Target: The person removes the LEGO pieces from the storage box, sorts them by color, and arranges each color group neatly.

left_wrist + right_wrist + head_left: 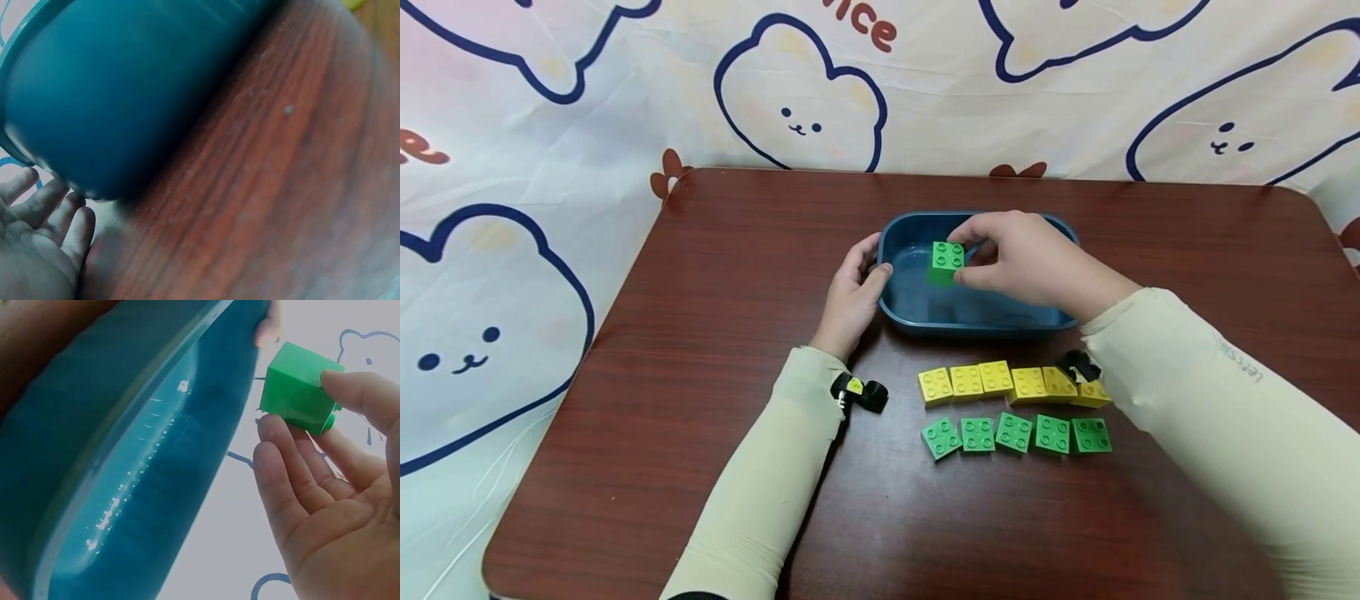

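Note:
My right hand [1026, 258] pinches a green building block [948, 260] between thumb and fingers, above the inside of a blue plastic basin [977, 321]. In the right wrist view that block [297, 387] is held at the fingertips, studs facing toward the palm, apart from the basin wall [206, 444]. My left hand [853, 292] holds the basin's left end, with the thumb at the rim and the fingers along the outside. In the left wrist view the fingers of the left hand [47, 234] touch the basin's outer wall [119, 100]; its thumb is hidden there.
In front of the basin lies a row of several yellow blocks [966, 382], its right end partly covered by the right wrist camera [1078, 365]. Nearer, several green blocks [977, 435] form another row on the brown table [737, 250]. A printed cloth [940, 100] hangs behind.

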Motion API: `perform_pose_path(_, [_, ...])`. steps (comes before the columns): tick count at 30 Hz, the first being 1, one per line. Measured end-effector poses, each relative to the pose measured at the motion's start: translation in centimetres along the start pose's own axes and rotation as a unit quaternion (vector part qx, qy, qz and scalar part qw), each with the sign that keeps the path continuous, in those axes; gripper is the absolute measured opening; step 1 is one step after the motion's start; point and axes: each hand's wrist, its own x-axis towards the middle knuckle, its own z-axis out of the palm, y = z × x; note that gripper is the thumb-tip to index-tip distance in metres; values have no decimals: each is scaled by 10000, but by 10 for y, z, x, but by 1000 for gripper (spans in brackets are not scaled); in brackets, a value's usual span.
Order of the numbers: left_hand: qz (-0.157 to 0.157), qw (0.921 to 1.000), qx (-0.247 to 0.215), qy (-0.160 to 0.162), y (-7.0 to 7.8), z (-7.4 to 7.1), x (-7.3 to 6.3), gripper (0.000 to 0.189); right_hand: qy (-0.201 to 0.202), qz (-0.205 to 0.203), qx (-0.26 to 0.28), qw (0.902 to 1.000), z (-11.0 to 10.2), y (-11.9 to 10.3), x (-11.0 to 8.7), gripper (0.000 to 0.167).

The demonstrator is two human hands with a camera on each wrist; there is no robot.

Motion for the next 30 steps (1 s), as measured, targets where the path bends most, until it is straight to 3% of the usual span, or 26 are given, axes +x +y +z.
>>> perform_pose_path(10, [-46,9999,-96,-43,0,0,0,46,472,-222,308,9982,3,9,-42,40])
perform_pose_path(20, [-105,9999,-74,4,-1,1,1,47,871,-755,75,9933,7,19,-85,42])
perform_pose_path(30, [-94,10000,2,-21,0,0,0,46,1260,-1125,167,9855,24,32,-121,44])
